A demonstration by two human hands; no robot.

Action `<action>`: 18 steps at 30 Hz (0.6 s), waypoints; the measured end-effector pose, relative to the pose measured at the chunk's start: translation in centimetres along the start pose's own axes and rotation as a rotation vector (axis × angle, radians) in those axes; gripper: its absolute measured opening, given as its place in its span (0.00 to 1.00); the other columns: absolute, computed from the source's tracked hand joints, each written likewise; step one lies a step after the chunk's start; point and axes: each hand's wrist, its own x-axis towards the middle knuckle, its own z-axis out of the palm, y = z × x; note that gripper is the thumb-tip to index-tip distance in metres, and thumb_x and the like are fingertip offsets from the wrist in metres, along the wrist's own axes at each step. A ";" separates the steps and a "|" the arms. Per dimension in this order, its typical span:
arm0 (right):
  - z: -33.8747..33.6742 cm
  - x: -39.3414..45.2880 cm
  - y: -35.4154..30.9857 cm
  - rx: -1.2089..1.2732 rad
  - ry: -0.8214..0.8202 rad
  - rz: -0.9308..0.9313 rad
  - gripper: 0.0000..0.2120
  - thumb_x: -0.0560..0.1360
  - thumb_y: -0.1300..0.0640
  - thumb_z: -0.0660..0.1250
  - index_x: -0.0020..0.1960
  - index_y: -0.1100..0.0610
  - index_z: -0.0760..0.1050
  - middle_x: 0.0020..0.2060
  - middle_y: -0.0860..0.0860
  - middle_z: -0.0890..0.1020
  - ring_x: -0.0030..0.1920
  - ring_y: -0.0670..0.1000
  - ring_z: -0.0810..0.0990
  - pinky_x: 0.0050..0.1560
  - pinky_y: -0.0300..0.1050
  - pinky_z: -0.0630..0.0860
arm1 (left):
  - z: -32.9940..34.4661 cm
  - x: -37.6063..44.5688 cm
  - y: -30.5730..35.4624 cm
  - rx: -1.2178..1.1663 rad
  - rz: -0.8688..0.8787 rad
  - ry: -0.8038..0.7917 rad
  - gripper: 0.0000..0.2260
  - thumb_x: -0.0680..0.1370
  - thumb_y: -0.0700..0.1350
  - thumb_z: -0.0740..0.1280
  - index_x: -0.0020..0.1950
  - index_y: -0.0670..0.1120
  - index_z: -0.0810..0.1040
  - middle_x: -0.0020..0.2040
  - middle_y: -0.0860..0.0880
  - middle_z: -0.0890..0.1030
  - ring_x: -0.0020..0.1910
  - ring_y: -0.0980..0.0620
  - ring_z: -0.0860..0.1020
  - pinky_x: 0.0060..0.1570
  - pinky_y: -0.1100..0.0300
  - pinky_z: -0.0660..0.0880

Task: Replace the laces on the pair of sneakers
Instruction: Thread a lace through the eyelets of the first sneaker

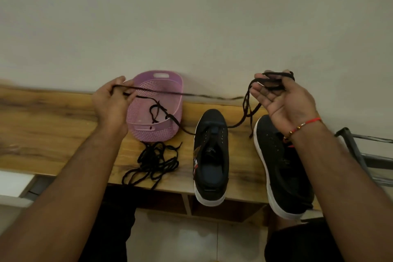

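Observation:
Two black sneakers with white soles stand on the wooden shelf: the left sneaker (211, 155) in the middle, the right sneaker (280, 168) partly under my right forearm. Neither shows a lace in its eyelets. My left hand (110, 100) pinches a black lace (161, 91) that runs taut across the basket. My right hand (282, 95), palm up, holds loops of black lace wound round its fingers; strands hang down to the sneakers. A loose tangle of black laces (155, 161) lies on the shelf near its front edge.
A pink perforated plastic basket (157, 132) sits against the wall behind the lace tangle, with a bit of lace inside. The wooden shelf (53, 134) stretches left. A grey metal frame (361, 151) stands at the right. Floor tiles lie below.

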 end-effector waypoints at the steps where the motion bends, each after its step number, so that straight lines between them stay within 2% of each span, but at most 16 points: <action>1: 0.1 -0.1 -0.1 0.023 -0.008 -0.007 0.15 0.85 0.54 0.55 0.55 0.63 0.76 0.51 0.63 0.85 0.48 0.58 0.86 0.47 0.49 0.82 | -0.2 0.2 0.0 -0.038 -0.021 0.058 0.09 0.84 0.35 0.60 0.62 0.38 0.77 0.54 0.42 0.83 0.55 0.47 0.82 0.52 0.62 0.80; 3: 0.3 -0.3 -0.3 0.062 -0.017 -0.022 0.14 0.85 0.56 0.55 0.55 0.64 0.76 0.51 0.63 0.85 0.49 0.59 0.86 0.48 0.50 0.82 | -0.4 0.6 -0.3 0.129 -0.001 0.098 0.17 0.84 0.34 0.58 0.73 0.39 0.71 0.68 0.43 0.77 0.65 0.50 0.76 0.65 0.61 0.74; 5: 0.5 -0.4 -0.3 0.077 -0.033 -0.026 0.14 0.84 0.57 0.55 0.55 0.64 0.76 0.51 0.63 0.85 0.51 0.60 0.85 0.49 0.50 0.82 | -0.2 0.4 -0.8 0.569 0.075 -0.009 0.28 0.81 0.32 0.57 0.81 0.44 0.59 0.80 0.43 0.62 0.77 0.46 0.63 0.76 0.53 0.64; 6: 0.6 -0.5 -0.3 0.076 -0.042 -0.023 0.14 0.84 0.57 0.55 0.55 0.64 0.76 0.51 0.63 0.85 0.51 0.60 0.85 0.49 0.50 0.82 | 0.2 -0.1 -1.1 0.795 0.149 -0.084 0.31 0.80 0.32 0.58 0.82 0.47 0.57 0.82 0.44 0.56 0.80 0.42 0.56 0.78 0.47 0.59; 7: 0.6 -0.6 -0.3 0.071 -0.048 -0.019 0.14 0.84 0.56 0.56 0.55 0.64 0.76 0.51 0.63 0.85 0.51 0.60 0.85 0.49 0.50 0.82 | 0.6 -0.8 -1.3 0.964 0.247 -0.157 0.32 0.79 0.33 0.60 0.82 0.49 0.60 0.83 0.45 0.53 0.80 0.39 0.52 0.77 0.40 0.57; 9: 0.7 -0.7 -0.2 0.056 -0.056 -0.013 0.14 0.84 0.56 0.56 0.55 0.64 0.76 0.51 0.63 0.85 0.51 0.61 0.85 0.50 0.51 0.82 | 1.8 -2.5 -2.0 1.123 0.457 -0.321 0.27 0.78 0.36 0.63 0.75 0.55 0.72 0.81 0.49 0.59 0.78 0.39 0.54 0.73 0.35 0.59; 11: 0.8 -0.8 -0.1 0.052 -0.069 -0.013 0.14 0.84 0.56 0.56 0.55 0.64 0.76 0.50 0.62 0.85 0.51 0.60 0.85 0.50 0.51 0.82 | 3.0 -4.3 -2.8 1.182 0.654 -0.482 0.21 0.78 0.40 0.65 0.67 0.58 0.78 0.77 0.54 0.66 0.76 0.43 0.57 0.69 0.40 0.58; 13: 0.8 -0.8 -0.2 0.084 -0.090 -0.021 0.13 0.84 0.57 0.56 0.55 0.63 0.76 0.50 0.61 0.85 0.50 0.59 0.85 0.51 0.50 0.82 | 4.0 -5.6 -4.0 1.214 0.763 -0.594 0.18 0.80 0.41 0.64 0.66 0.57 0.79 0.73 0.56 0.72 0.74 0.46 0.61 0.63 0.49 0.55; 16: 0.6 -0.9 -0.9 0.194 -0.158 -0.060 0.13 0.83 0.56 0.57 0.53 0.62 0.78 0.47 0.58 0.85 0.48 0.56 0.85 0.52 0.49 0.81 | 5.7 -6.4 -5.5 1.181 0.690 -0.740 0.18 0.82 0.41 0.61 0.69 0.55 0.78 0.66 0.55 0.79 0.68 0.50 0.69 0.57 0.55 0.56; 18: 0.3 -1.0 -1.5 0.269 -0.209 -0.068 0.14 0.83 0.54 0.57 0.50 0.59 0.79 0.45 0.55 0.85 0.45 0.54 0.84 0.51 0.48 0.81 | 6.8 -6.3 -6.2 1.145 0.605 -0.826 0.16 0.83 0.41 0.62 0.69 0.53 0.77 0.63 0.54 0.82 0.65 0.51 0.75 0.64 0.52 0.64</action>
